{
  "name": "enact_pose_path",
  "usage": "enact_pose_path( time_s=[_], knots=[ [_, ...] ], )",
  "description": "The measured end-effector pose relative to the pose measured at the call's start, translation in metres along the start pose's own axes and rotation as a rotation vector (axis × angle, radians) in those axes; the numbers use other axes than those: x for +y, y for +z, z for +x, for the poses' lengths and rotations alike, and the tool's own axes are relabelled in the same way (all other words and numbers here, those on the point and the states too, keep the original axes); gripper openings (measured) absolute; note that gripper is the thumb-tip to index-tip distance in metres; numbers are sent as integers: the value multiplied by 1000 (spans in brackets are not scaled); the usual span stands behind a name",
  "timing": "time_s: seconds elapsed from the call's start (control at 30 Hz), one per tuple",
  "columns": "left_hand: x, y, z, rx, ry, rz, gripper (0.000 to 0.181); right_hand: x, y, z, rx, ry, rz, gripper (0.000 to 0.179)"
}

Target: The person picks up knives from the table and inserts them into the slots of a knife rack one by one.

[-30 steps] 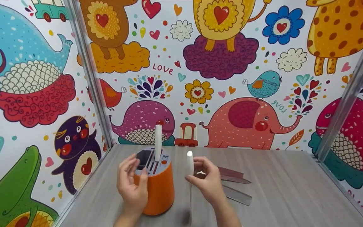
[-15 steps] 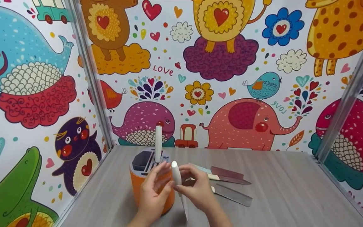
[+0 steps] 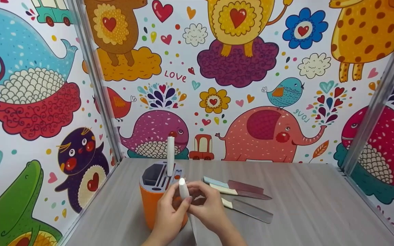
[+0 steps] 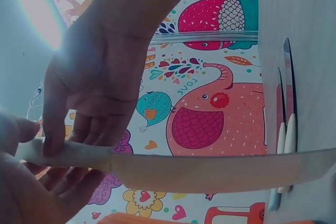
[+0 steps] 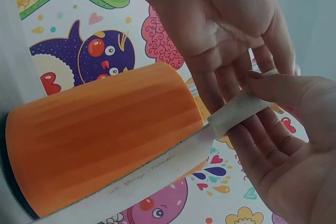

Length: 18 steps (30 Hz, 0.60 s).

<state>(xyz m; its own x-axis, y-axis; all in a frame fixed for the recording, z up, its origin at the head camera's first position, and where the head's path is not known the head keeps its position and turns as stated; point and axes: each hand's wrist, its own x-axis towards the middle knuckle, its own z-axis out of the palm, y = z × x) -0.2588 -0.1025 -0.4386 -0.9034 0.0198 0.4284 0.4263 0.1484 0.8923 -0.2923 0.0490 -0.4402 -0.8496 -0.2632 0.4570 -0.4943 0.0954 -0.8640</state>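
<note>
The right hand (image 3: 208, 205) pinches the knife (image 3: 183, 189); the left hand (image 3: 169, 211), grip partly hidden, seems to too. Handover, I'd judge, needing one firm hold before release.

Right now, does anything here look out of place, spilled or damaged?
Three pale-handled metal knives lie loose on the grey wood-grain table, right of the orange cylindrical knife block; odd, perhaps, since its top has slots. No spill or obvious damage shows.
</note>
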Motion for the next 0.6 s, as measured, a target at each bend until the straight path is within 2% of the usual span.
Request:
enact_pose_path(
  time_s=[0.23, 0.43, 0.6],
  knots=[
    [1, -1, 0, 6, 5, 31, 49, -2, 4, -1, 5, 11, -9, 34],
    [4, -3, -2, -5, -18, 39, 52, 0, -3, 0, -43, -11, -7, 33],
    [4, -4, -2, -12, -21, 34, 53, 12, -14, 4, -60, -15, 86, 40]
  ],
)
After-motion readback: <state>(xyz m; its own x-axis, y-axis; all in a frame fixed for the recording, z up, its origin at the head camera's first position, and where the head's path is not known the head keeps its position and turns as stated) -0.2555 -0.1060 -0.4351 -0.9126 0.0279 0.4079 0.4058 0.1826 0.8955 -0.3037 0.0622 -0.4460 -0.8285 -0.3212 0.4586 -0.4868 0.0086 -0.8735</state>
